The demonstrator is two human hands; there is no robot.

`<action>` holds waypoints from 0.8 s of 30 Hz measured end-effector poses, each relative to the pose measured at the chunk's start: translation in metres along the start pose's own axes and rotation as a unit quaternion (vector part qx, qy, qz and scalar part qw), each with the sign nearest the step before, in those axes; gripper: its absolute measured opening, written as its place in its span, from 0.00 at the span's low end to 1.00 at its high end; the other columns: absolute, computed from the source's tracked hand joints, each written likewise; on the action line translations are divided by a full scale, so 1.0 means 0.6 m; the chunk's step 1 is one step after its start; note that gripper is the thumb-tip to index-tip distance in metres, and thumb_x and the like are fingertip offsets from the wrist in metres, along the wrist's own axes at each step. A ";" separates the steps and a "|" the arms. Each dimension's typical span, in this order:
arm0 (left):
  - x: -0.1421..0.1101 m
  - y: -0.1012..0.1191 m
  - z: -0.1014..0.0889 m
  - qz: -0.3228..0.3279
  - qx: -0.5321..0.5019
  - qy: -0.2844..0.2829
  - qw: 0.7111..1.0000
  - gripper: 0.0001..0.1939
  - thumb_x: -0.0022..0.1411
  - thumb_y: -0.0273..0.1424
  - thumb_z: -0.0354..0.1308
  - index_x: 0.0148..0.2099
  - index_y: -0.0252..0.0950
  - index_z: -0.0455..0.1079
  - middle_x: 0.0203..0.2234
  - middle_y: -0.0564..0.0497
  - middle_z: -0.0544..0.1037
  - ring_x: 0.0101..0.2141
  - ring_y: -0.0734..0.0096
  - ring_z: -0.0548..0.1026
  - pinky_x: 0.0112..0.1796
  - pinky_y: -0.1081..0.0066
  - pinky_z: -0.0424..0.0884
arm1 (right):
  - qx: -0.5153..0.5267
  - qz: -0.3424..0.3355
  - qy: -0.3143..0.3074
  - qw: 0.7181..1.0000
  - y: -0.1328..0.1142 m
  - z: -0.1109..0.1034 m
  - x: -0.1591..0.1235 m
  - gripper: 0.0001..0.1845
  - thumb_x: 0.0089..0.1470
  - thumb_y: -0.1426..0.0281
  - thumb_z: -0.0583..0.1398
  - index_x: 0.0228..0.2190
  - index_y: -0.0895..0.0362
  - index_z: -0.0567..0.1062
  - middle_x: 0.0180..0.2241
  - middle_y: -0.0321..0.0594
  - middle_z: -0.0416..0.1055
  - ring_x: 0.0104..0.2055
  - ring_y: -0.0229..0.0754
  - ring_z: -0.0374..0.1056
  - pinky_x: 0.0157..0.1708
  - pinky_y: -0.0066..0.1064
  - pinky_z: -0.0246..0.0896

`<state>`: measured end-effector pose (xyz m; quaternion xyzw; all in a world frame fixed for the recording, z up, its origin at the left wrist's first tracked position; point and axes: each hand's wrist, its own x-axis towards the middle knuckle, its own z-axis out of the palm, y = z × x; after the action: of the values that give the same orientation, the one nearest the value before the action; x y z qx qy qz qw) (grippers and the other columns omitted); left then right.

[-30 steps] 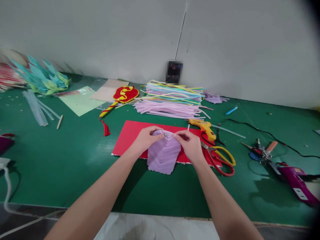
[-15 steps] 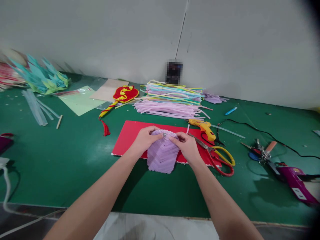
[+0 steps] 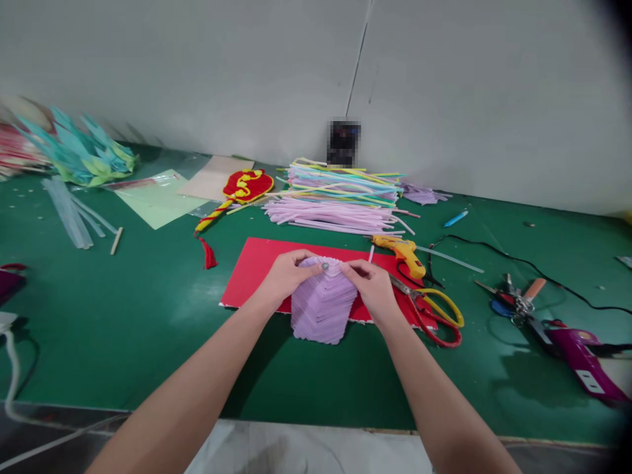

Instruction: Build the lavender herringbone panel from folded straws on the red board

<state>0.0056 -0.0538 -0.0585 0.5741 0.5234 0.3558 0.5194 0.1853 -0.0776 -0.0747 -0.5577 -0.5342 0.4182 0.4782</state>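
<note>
A flat lilac piece, built of pipe cleaners laid side by side in a V pattern, is held up over the front edge of a red board. My left hand pinches its upper left edge, the thumb lying across the front. At the upper right edge, my right hand grips it between thumb and fingers. Part of each hand's fingers is hidden behind the piece. Close to my right hand lie scissors with yellow and red handles and a yellow glue gun.
Bundles of pastel pipe cleaners lie behind the board, left of which is a red and yellow fan-shaped ornament. Keys and a purple tool lie at right. A black cord crosses the green table.
My right hand's thumb has shifted slightly outward along the lilac piece's top edge, baring more of its upper right. The left hand keeps its hold.
</note>
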 end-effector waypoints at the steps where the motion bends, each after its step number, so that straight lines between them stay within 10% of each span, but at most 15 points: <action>1: 0.000 -0.001 0.000 0.003 -0.003 0.003 1.000 0.10 0.50 0.37 0.61 0.33 0.36 0.72 0.30 0.52 0.76 0.33 0.68 0.71 0.33 0.73 0.64 | 0.000 0.000 0.003 1.000 0.000 0.000 -0.001 0.12 0.44 0.60 0.63 0.27 0.56 0.77 0.28 0.37 0.76 0.32 0.41 0.69 0.33 0.30 0.62; 24: 0.011 -0.009 -0.012 0.068 -0.034 0.019 0.997 0.09 0.52 0.34 0.60 0.36 0.37 0.71 0.33 0.50 0.78 0.36 0.67 0.75 0.39 0.69 0.68 | 0.026 0.016 0.020 0.999 0.006 -0.001 0.001 0.14 0.44 0.59 0.62 0.29 0.56 0.78 0.29 0.39 0.76 0.33 0.42 0.69 0.35 0.32 0.63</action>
<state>-0.0013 -0.0461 -0.0632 0.5832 0.4810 0.4188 0.5031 0.1868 -0.0769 -0.0778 -0.5615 -0.5043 0.4282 0.4970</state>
